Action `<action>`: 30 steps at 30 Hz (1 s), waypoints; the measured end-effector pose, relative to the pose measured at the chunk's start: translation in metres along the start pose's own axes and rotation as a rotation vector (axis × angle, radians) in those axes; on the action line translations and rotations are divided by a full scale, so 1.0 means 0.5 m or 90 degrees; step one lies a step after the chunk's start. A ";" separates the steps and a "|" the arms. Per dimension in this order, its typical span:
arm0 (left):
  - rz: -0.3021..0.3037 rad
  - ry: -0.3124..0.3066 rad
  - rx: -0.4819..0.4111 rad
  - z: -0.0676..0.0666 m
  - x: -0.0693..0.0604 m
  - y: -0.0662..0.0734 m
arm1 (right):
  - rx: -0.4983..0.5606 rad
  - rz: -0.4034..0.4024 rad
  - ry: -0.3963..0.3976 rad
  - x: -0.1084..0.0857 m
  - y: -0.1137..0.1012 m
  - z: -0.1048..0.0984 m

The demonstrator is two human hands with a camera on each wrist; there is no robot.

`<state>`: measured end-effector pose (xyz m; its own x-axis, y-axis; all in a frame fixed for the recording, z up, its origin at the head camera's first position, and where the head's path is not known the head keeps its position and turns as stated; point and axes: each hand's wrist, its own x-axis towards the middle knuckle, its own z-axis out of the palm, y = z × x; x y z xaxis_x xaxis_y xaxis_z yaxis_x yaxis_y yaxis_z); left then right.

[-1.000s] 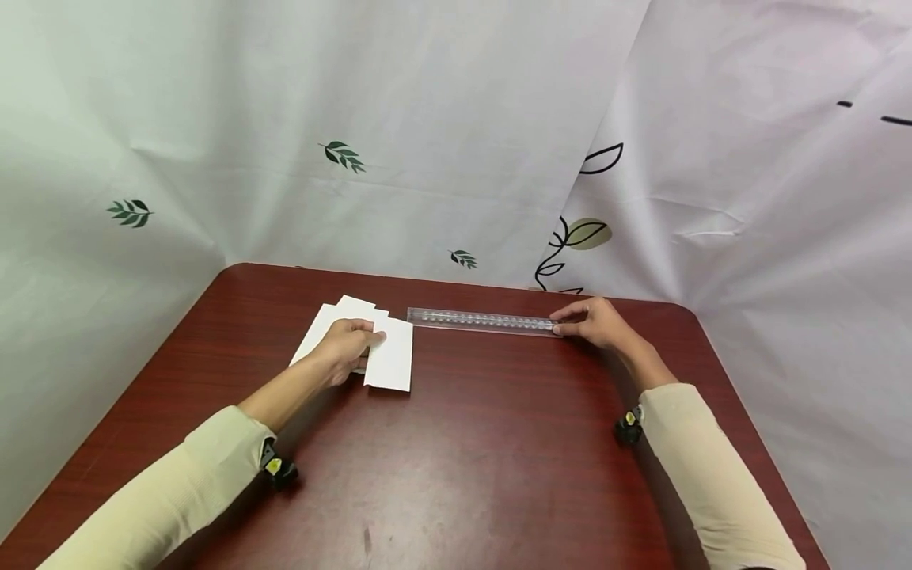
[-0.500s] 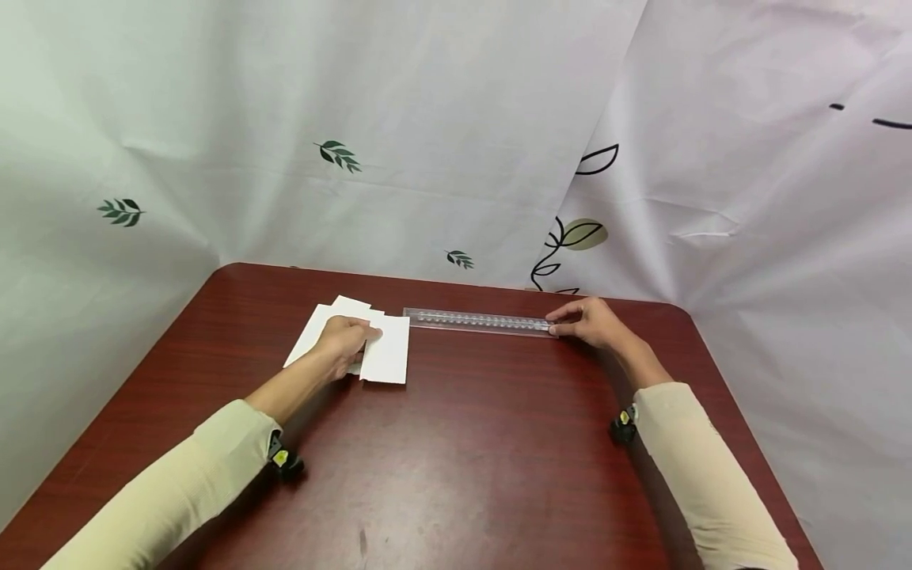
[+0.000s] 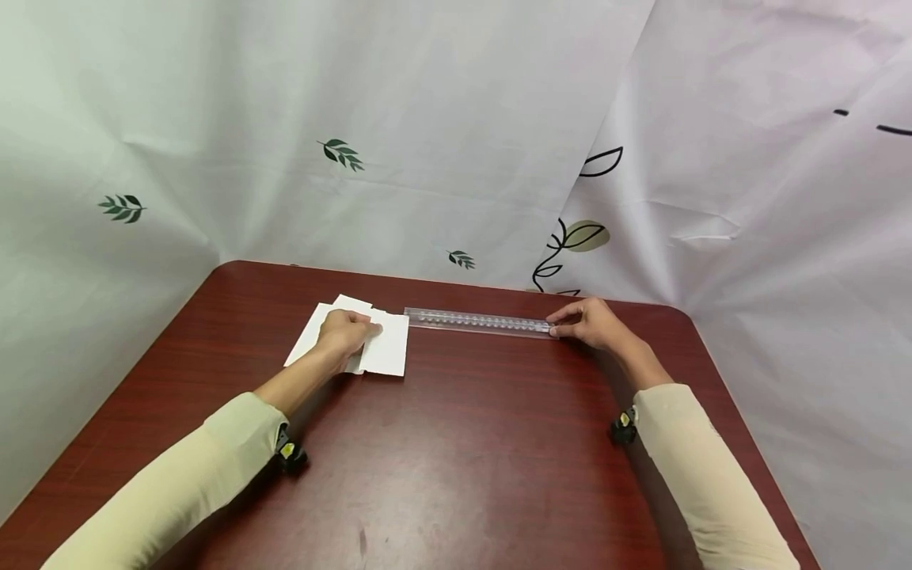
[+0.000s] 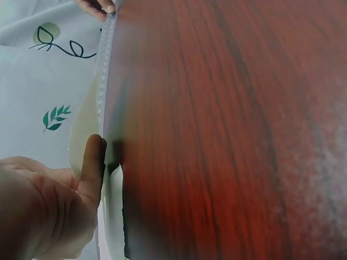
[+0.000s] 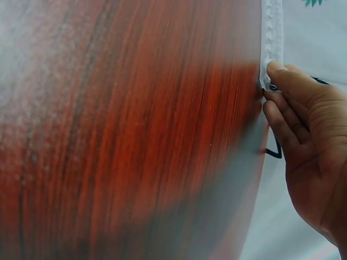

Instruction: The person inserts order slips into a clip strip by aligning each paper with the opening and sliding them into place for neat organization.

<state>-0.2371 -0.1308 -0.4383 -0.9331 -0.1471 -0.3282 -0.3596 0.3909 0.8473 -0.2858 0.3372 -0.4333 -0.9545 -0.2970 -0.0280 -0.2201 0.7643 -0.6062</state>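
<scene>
My left hand (image 3: 343,332) is over several overlapping white cards (image 3: 388,347) on the left part of the table. Its thumb lies on the front card and the fingers go behind it, pinching it. From the left wrist view the hand (image 4: 49,200) also shows at the cards' edge (image 4: 114,216). A long clear plastic strip (image 3: 477,321) with a row of bead-like bumps lies along the back, its left end beside the front card. At the strip's right end my right hand (image 3: 591,323) pinches it between thumb and fingers; in the right wrist view the strip (image 5: 272,32) runs up from that hand.
All of this is on a dark red wood-grain table (image 3: 456,459) with rounded far corners. A pale curtain (image 3: 399,142) printed with leaves hangs close behind the table's far edge and along both sides.
The front white card has tipped back slightly, its lower edge shifting up and away, while my left hand moved a little farther back. The right hand and strip stay nearly the same.
</scene>
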 end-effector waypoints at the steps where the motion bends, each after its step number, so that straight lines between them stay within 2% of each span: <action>1: 0.003 0.005 0.007 0.004 0.002 0.001 | 0.001 0.001 -0.002 -0.002 0.001 -0.001; 6: 0.018 0.013 0.023 0.021 0.009 0.001 | -0.001 0.000 -0.006 -0.004 0.004 -0.003; 11: 0.027 0.013 0.031 0.023 0.016 0.003 | -0.018 -0.016 -0.007 -0.003 -0.001 -0.004; 18: 0.028 -0.037 -0.090 0.018 0.022 0.001 | -0.023 -0.021 -0.011 -0.002 -0.014 0.001; 24: 0.035 -0.030 -0.052 0.023 0.027 0.002 | -0.025 -0.024 -0.008 -0.003 -0.012 0.001; 30: 0.034 -0.065 -0.111 0.041 0.032 0.006 | -0.011 -0.008 -0.007 -0.006 -0.014 0.002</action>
<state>-0.2531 -0.1134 -0.4496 -0.9487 -0.0342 -0.3143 -0.3134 0.2318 0.9209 -0.2810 0.3322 -0.4300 -0.9492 -0.3134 -0.0292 -0.2361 0.7702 -0.5924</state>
